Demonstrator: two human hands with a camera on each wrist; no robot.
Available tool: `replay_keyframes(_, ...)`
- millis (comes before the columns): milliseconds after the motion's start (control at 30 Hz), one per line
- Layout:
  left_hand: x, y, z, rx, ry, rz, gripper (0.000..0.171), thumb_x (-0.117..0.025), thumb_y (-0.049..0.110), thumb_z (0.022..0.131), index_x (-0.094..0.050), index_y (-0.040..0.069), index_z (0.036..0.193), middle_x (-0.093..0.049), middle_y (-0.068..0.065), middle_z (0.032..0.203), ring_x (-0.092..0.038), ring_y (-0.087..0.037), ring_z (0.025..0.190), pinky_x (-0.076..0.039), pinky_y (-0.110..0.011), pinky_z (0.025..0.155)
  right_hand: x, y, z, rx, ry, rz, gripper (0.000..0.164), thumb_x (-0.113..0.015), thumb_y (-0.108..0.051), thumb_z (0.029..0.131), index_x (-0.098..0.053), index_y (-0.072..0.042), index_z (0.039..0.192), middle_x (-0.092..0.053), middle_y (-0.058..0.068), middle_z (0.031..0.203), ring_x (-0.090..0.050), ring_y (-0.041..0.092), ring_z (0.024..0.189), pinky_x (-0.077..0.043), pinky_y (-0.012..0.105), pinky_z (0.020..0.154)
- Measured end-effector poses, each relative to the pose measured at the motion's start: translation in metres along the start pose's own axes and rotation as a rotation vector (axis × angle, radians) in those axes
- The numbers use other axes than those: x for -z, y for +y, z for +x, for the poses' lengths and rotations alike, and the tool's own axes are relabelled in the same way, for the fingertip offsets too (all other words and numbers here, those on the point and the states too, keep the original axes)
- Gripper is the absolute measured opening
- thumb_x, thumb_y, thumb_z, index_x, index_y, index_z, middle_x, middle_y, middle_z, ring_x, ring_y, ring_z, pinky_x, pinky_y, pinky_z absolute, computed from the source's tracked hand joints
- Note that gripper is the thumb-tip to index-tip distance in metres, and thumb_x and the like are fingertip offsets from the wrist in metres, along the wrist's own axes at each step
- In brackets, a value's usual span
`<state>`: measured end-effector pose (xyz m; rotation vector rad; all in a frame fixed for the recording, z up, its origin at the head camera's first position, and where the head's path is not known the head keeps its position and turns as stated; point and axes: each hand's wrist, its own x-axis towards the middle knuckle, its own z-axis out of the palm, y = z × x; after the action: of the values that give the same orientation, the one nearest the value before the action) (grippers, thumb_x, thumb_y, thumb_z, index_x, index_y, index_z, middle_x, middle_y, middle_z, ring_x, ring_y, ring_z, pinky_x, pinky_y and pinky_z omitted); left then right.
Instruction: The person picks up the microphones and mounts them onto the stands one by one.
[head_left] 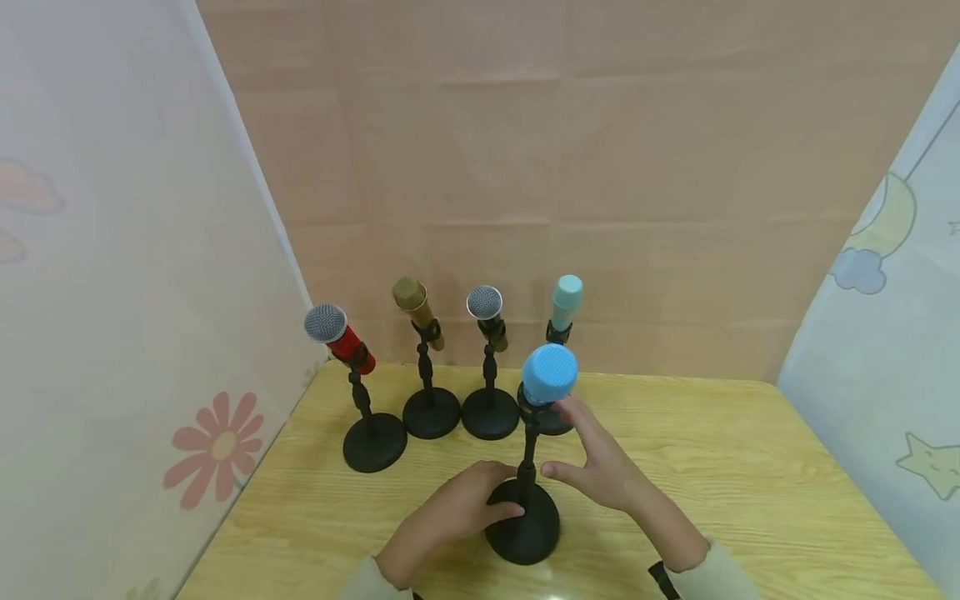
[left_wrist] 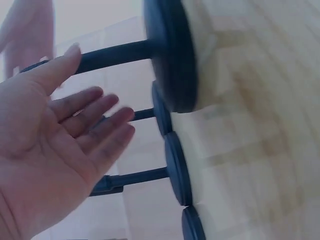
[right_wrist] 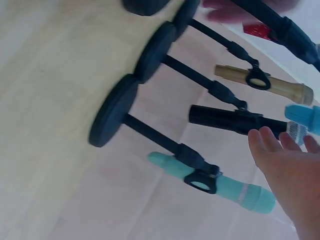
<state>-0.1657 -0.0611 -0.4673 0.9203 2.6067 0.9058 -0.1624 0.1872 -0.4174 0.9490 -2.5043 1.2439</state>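
A bright blue microphone (head_left: pixel 550 372) sits in the clip of a black desk stand (head_left: pixel 523 537) at the table's front middle. My left hand (head_left: pixel 472 504) is beside the lower pole, just over the round base. In the left wrist view its palm faces the stand, fingers extended and thumb by the pole. To the right of the stand is my right hand (head_left: pixel 603 462), thumb and fingers spread apart. The right wrist view shows its relaxed fingers close to the blue microphone (right_wrist: pixel 301 116), not wrapped round it.
Behind stand several more microphones on black stands: a red one (head_left: pixel 347 343), a gold one (head_left: pixel 418 307), a black one with silver head (head_left: pixel 486 307) and a mint one (head_left: pixel 566 302). The wooden table (head_left: pixel 712 467) meets a brown back panel and patterned side panels.
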Motion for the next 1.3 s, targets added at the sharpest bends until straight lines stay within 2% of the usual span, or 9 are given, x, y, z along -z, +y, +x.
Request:
replay_keyframes(100,0.008,0.003,-0.002,-0.039,0.032,-0.090,0.045,-0.065,0.042,0.098,-0.063,0.020,0.137,-0.064,0.008,0.134,-0.060,-0.013,0.124,-0.052,-0.036,0.101,-0.004,0.007,-0.009,-0.081,-0.088,-0.018,0.082,-0.076,-0.027,0.093,-0.029,-0.015,0.159,-0.032,0.014,0.161,-0.037,0.042,0.144,-0.038,0.065,0.107)
replay_keyframes(267,0.018,0.010,-0.005,-0.151,0.080,-0.233,0.037,-0.060,0.029,0.104,-0.060,0.020,0.140,-0.063,0.008,0.136,-0.061,-0.010,0.121,-0.052,-0.031,0.099,-0.014,0.021,-0.023,-0.229,-0.326,-0.077,0.081,-0.066,-0.049,0.096,-0.032,-0.010,0.159,-0.027,0.015,0.164,-0.033,0.044,0.146,-0.037,0.065,0.108)
replay_keyframes(333,0.021,0.012,-0.005,-0.197,0.088,-0.277,0.038,-0.059,0.025,0.105,-0.057,0.018,0.142,-0.062,0.005,0.137,-0.060,-0.011,0.122,-0.052,-0.029,0.099,-0.019,0.025,-0.026,-0.264,-0.395,-0.103,0.082,-0.065,-0.052,0.096,-0.034,-0.008,0.158,-0.027,0.016,0.164,-0.034,0.044,0.146,-0.037,0.066,0.108)
replay_keyframes(433,0.022,0.015,-0.005,-0.223,0.092,-0.329,0.039,-0.059,0.026,0.105,-0.056,0.017,0.142,-0.061,0.003,0.139,-0.059,-0.012,0.123,-0.052,-0.029,0.099,-0.025,0.027,-0.028,-0.272,-0.452,-0.138,0.084,-0.066,-0.052,0.095,-0.036,-0.003,0.156,-0.029,0.018,0.163,-0.035,0.044,0.145,-0.036,0.065,0.109)
replay_keyframes(633,0.021,0.015,-0.002,-0.233,0.114,-0.365,0.037,-0.060,0.029,0.104,-0.058,0.017,0.139,-0.062,0.002,0.135,-0.059,-0.012,0.122,-0.052,-0.031,0.100,-0.035,0.029,-0.029,-0.203,-0.483,-0.208,0.081,-0.068,-0.049,0.095,-0.040,-0.001,0.154,-0.031,0.018,0.162,-0.037,0.040,0.145,-0.037,0.060,0.111)
replay_keyframes(867,0.020,0.016,0.000,-0.227,0.113,-0.353,0.034,-0.060,0.029,0.104,-0.060,0.018,0.136,-0.064,0.002,0.133,-0.059,-0.012,0.123,-0.052,-0.029,0.099,-0.039,0.031,-0.032,-0.191,-0.471,-0.213,0.076,-0.072,-0.044,0.094,-0.042,-0.007,0.154,-0.035,0.011,0.161,-0.039,0.036,0.145,-0.039,0.056,0.111)
replay_keyframes(1033,0.020,0.018,0.004,-0.220,0.095,-0.343,0.033,-0.060,0.029,0.104,-0.062,0.016,0.134,-0.065,0.001,0.132,-0.059,-0.010,0.122,-0.051,-0.028,0.099,-0.042,0.034,-0.036,-0.137,-0.473,-0.215,0.073,-0.072,-0.043,0.094,-0.043,-0.013,0.154,-0.041,0.009,0.158,-0.045,0.036,0.140,-0.043,0.053,0.109)
replay_keyframes(1100,0.020,0.019,0.006,-0.216,0.088,-0.335,0.032,-0.060,0.028,0.104,-0.063,0.016,0.134,-0.066,0.001,0.131,-0.060,-0.009,0.122,-0.051,-0.027,0.099,-0.043,0.035,-0.038,-0.145,-0.491,-0.220,0.073,-0.071,-0.044,0.094,-0.044,-0.014,0.154,-0.042,0.009,0.157,-0.046,0.036,0.139,-0.044,0.051,0.108)
replay_keyframes(1300,0.020,0.020,0.009,-0.200,0.084,-0.310,0.031,-0.060,0.026,0.104,-0.066,0.014,0.132,-0.067,0.003,0.131,-0.061,-0.009,0.120,-0.053,-0.029,0.097,-0.045,0.033,-0.041,-0.230,-0.547,-0.250,0.070,-0.070,-0.048,0.094,-0.051,-0.005,0.147,-0.044,0.010,0.155,-0.048,0.034,0.138,-0.045,0.048,0.109)
